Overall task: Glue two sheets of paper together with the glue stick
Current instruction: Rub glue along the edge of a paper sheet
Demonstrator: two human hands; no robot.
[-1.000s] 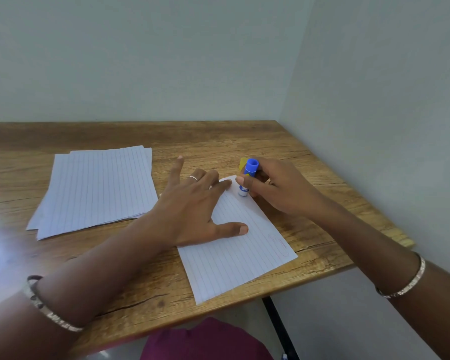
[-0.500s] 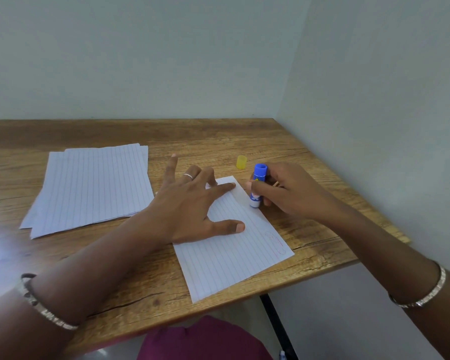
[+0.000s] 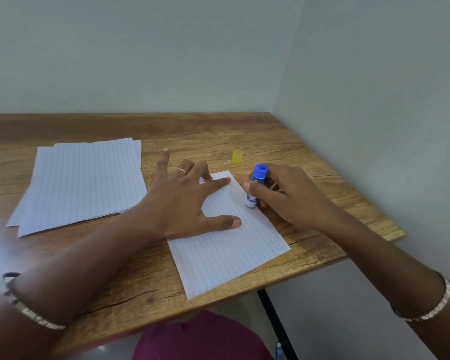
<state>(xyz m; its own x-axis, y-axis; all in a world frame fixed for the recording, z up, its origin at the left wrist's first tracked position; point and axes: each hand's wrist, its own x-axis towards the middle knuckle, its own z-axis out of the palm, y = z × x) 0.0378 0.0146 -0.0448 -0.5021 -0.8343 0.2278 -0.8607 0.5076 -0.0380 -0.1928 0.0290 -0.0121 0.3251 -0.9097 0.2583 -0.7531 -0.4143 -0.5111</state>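
A single lined sheet (image 3: 226,253) lies tilted near the table's front edge. My left hand (image 3: 182,203) rests flat on it with fingers spread, pressing its upper part down. My right hand (image 3: 283,198) grips a blue glue stick (image 3: 256,184), held nearly upright with its white tip touching the sheet's right margin, a little below the top corner. The stick's yellow cap (image 3: 237,156) stands on the table behind it. A stack of lined sheets (image 3: 83,180) lies to the left.
The wooden table (image 3: 218,131) sits in a room corner, with walls behind and to the right. Its right edge runs close to my right wrist. A black table leg (image 3: 273,323) and a maroon garment (image 3: 205,339) show below the front edge.
My right hand has drawn the glue stick down the sheet's right margin, away from the top corner and toward me. The yellow cap has come into view. My left hand stays pressed on the sheet.
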